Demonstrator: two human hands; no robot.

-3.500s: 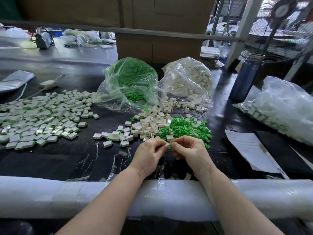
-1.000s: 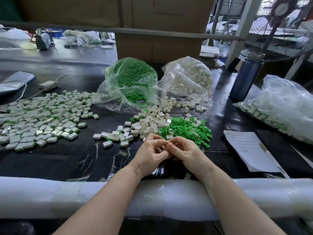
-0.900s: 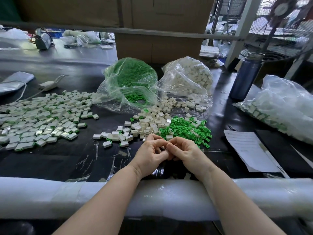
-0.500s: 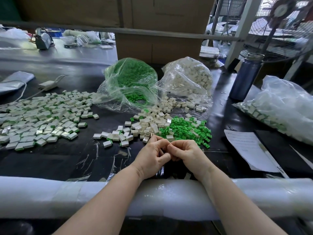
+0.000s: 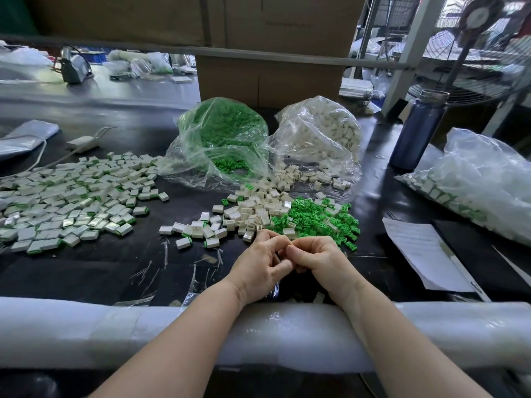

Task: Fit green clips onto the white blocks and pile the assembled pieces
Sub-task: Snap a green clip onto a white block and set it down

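My left hand (image 5: 260,267) and my right hand (image 5: 319,259) meet fingertip to fingertip just above the black table, fingers curled. They pinch a small piece between them that the fingers hide almost fully. Right behind the hands lies a heap of loose white blocks (image 5: 253,209), with a heap of green clips (image 5: 313,218) to its right. A small cluster of assembled pieces (image 5: 198,228) sits left of the hands. The big spread of assembled pieces (image 5: 71,196) covers the table's left side.
An open bag of green clips (image 5: 221,133) and an open bag of white blocks (image 5: 321,130) stand behind the heaps, before a cardboard box (image 5: 270,79). A blue bottle (image 5: 416,130), a full plastic bag (image 5: 482,182) and a paper sheet (image 5: 422,251) lie right. A foam roll (image 5: 86,326) pads the near edge.
The hands stayed in the same spot while the fingers worked and closed tighter together. The green clip seen between the fingertips earlier is now hidden. The heaps have not moved.
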